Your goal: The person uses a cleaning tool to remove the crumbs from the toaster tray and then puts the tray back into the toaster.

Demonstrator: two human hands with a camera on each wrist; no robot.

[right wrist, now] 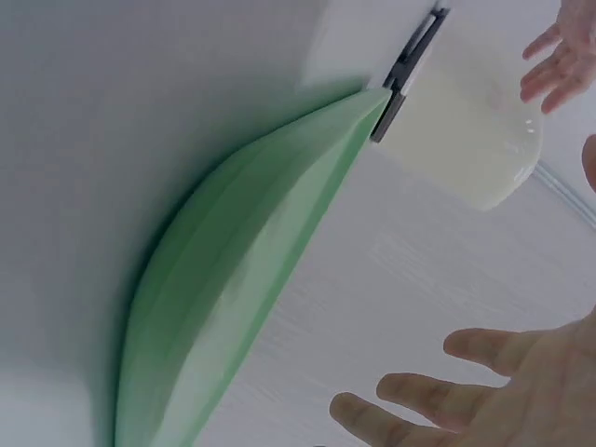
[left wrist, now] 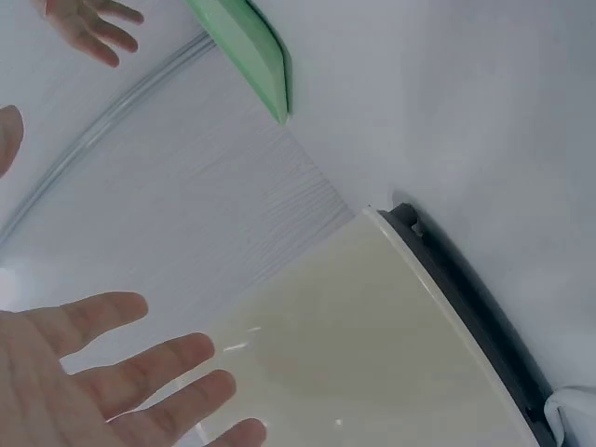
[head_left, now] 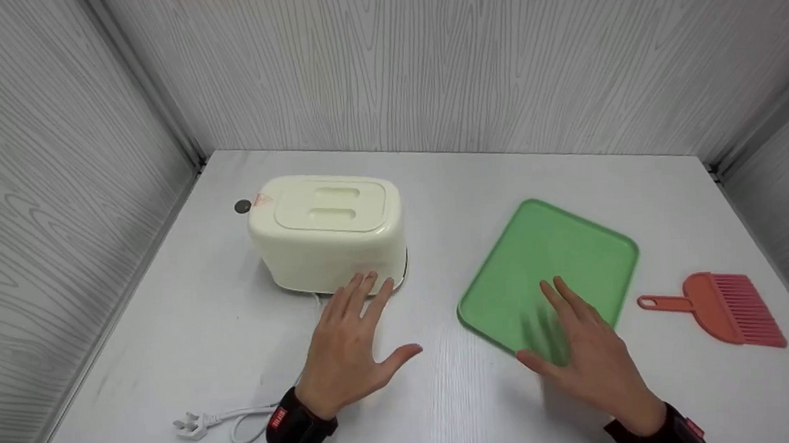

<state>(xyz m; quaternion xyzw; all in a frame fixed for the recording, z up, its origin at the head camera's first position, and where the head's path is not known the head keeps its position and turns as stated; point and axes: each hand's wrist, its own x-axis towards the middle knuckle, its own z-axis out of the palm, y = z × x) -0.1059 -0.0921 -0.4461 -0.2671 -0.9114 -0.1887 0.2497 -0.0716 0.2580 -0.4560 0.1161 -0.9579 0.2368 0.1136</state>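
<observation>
Left hand (head_left: 342,352) and right hand (head_left: 594,353) are hovering, fingers (head_left: 379,304) released and best kept loose, a toaster (head_left: 328,252) standing beyond the left's, a tray (head_left: 538,261) lying beneath the right's.

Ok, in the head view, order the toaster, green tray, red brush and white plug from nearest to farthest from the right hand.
1. Green tray: overlapped by the right hand.
2. Red brush: to the hand's right.
3. Toaster: left, farther back.
4. White plug: far left, front.
</observation>
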